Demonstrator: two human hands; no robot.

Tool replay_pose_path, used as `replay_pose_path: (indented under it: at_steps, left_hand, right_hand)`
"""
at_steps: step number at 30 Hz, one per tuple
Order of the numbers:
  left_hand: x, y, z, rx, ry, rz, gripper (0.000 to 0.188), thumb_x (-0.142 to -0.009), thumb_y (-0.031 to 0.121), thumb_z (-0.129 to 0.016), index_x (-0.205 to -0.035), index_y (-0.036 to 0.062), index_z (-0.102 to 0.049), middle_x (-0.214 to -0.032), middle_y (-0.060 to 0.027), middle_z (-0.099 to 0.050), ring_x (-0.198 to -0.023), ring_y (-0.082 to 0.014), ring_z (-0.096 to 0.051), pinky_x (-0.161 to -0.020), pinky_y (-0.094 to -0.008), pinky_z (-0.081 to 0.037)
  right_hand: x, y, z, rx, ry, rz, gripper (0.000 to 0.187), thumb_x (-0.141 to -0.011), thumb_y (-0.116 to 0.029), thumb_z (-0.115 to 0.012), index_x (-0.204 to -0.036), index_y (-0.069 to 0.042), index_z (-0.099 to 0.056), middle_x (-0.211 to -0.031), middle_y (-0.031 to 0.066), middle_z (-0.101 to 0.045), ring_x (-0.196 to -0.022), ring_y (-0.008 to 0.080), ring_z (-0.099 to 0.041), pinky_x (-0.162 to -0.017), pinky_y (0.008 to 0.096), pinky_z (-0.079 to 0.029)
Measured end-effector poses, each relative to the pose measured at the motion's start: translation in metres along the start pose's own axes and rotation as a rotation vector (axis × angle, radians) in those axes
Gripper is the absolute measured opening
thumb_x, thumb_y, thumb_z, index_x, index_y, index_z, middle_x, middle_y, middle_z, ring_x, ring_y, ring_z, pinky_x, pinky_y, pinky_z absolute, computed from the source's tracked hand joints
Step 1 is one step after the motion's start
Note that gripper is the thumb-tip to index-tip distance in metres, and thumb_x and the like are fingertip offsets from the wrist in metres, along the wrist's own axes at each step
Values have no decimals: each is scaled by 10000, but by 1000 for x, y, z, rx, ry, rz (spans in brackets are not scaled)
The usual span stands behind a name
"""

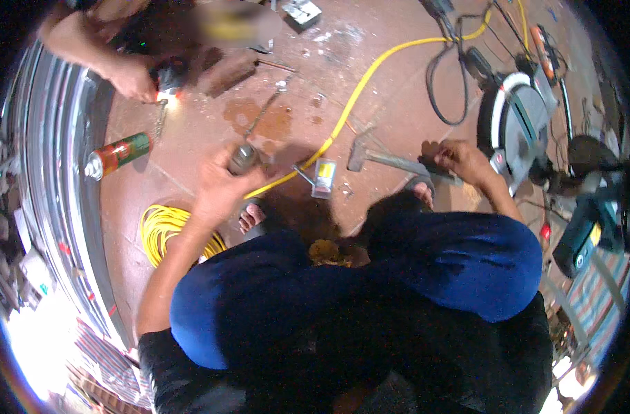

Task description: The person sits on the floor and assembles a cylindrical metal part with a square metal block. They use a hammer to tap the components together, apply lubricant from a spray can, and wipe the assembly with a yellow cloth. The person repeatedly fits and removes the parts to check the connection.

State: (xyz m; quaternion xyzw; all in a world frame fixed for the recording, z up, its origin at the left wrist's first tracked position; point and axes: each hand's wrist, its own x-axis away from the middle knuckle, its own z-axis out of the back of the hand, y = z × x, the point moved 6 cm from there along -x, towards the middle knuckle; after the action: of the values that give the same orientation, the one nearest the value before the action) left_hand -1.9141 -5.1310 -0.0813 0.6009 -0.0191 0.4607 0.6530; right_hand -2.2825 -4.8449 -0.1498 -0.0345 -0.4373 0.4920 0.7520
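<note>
My left hand [222, 179] is closed around a dark grey, round-ended tool [244, 160]. A long thin rod [265, 109] stretches away from it over a wet patch on the floor; the tool's exact kind is unclear. My right hand [468, 164] hangs beside my right knee with its fingers curled together, and whatever may be in them is hidden. Just below it lies the handle end of a hammer [397, 163], whose head points left. Between my feet and the hammer is a small clear plastic case [324, 177] with a yellow label.
At upper left a co-worker's hand [137, 79] grips a lit power drill [168, 79]. A spray can [120, 155] lies near metal profiles [70, 172]. A yellow cable [360, 86] crosses the floor; a yellow coil [164, 231] sits left. A circular-bladed saw [515, 114] stands right.
</note>
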Motion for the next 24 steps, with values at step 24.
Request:
replay_pose_path:
  at_steps: [24]
  left_hand:
    - [14, -49, -56, 401, -362, -274, 302, -822, 204, -803, -1037, 16, -706, -834, -45, -683, -809, -84, -586, -772, -309, -497]
  right_hand:
    - [-102, -312, -41, -425, -763, 401, 377, -1015, -390, -594, -847, -55, -634, -756, 50, -643, -731, 204, -630, -689, 380, -503]
